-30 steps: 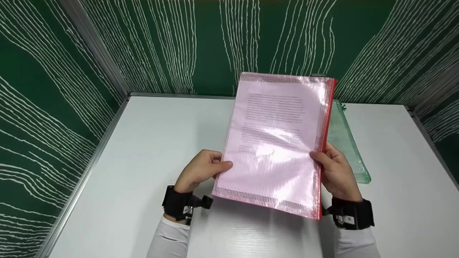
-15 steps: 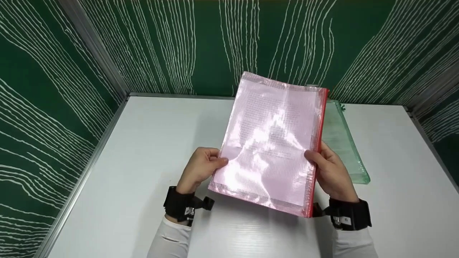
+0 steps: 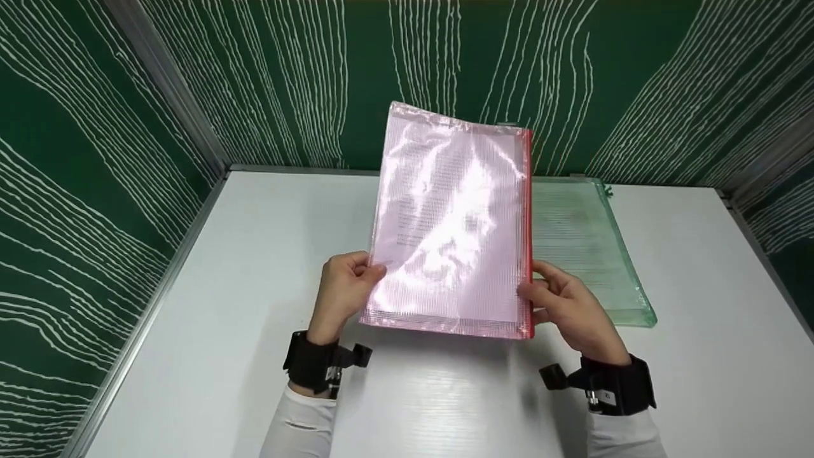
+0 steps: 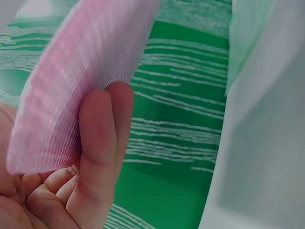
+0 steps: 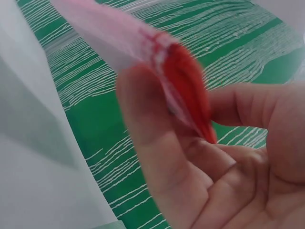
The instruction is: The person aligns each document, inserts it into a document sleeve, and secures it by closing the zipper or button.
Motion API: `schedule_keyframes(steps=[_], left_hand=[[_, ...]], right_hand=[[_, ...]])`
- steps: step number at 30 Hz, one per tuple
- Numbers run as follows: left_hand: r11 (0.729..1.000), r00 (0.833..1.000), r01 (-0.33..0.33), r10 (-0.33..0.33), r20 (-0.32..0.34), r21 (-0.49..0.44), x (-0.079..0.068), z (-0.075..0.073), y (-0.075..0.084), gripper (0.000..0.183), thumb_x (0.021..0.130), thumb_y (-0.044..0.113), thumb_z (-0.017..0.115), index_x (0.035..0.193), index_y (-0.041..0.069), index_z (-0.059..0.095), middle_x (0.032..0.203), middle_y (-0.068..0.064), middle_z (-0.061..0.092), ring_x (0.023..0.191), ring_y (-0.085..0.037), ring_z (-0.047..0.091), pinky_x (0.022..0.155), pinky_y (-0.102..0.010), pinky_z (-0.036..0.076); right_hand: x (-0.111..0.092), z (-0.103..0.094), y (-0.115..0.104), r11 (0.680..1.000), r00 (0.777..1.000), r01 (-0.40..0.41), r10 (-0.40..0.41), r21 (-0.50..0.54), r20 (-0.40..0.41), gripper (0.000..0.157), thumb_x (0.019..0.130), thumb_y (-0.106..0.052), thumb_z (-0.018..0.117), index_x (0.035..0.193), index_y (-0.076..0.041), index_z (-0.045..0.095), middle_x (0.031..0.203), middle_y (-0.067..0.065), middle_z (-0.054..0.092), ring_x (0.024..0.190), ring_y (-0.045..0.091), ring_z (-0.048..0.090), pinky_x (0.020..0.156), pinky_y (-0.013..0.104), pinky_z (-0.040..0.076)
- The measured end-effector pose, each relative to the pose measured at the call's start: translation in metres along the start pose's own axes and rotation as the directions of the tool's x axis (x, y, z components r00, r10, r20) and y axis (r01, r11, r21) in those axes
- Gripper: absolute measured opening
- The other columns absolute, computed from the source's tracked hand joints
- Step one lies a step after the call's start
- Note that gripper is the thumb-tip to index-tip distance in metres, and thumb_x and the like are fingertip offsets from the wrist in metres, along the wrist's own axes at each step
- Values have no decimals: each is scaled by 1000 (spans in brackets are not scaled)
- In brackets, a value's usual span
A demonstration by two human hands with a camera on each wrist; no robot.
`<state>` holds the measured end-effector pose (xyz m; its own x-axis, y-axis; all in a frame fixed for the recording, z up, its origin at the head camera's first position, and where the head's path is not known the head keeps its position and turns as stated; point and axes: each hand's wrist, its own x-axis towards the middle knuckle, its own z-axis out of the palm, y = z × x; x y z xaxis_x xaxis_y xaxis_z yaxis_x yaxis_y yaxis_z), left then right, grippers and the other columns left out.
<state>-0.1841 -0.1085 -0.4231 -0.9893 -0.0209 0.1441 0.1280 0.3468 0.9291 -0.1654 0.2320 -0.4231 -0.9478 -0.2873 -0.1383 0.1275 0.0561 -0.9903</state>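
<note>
A pink translucent zip document pouch [image 3: 445,222] with printed paper inside is held up over the table, its red zip edge on the right. My left hand [image 3: 343,289] pinches its left edge low down, thumb in front; the left wrist view shows fingers [image 4: 97,129] behind the pink mesh [image 4: 90,62]. My right hand [image 3: 575,312] grips the red edge, thumb in front, and in the right wrist view the fingers [image 5: 147,129] lie behind the red zip edge [image 5: 186,90]. Glare hides much of the printed text.
A green translucent document pouch [image 3: 585,248] lies flat on the white table [image 3: 254,242] at the right, partly covered by the pink one in the head view. Green walls with white wavy lines [image 3: 407,70] rise behind and at the sides.
Both hands have carried the pink pouch left and slightly up, and it stands straighter. More of the green pouch shows now. The right hand has moved left with the red edge.
</note>
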Motion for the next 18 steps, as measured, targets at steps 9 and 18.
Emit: schedule_keyframes(steps=[9, 18], left_hand=[[996, 997, -4, 11, -79, 84, 5, -5, -4, 13, 93, 1, 70, 101, -6, 78, 80, -16, 75, 56, -10, 52, 49, -22, 38], [984, 987, -15, 43, -158, 177, 11, -3, -16, 9, 92, 3, 73, 89, -5, 76, 71, -13, 71, 56, -12, 50, 50, -25, 37]], right_hand=[[4, 9, 5, 994, 996, 11, -1, -113, 88, 17, 103, -1, 53, 113, 13, 53, 85, 19, 70, 62, 19, 67, 58, 34, 59], [9, 25, 11, 988, 999, -38, 35, -150, -20, 12, 102, -4, 56, 106, 8, 53, 76, 12, 65, 56, 16, 60, 53, 28, 52]])
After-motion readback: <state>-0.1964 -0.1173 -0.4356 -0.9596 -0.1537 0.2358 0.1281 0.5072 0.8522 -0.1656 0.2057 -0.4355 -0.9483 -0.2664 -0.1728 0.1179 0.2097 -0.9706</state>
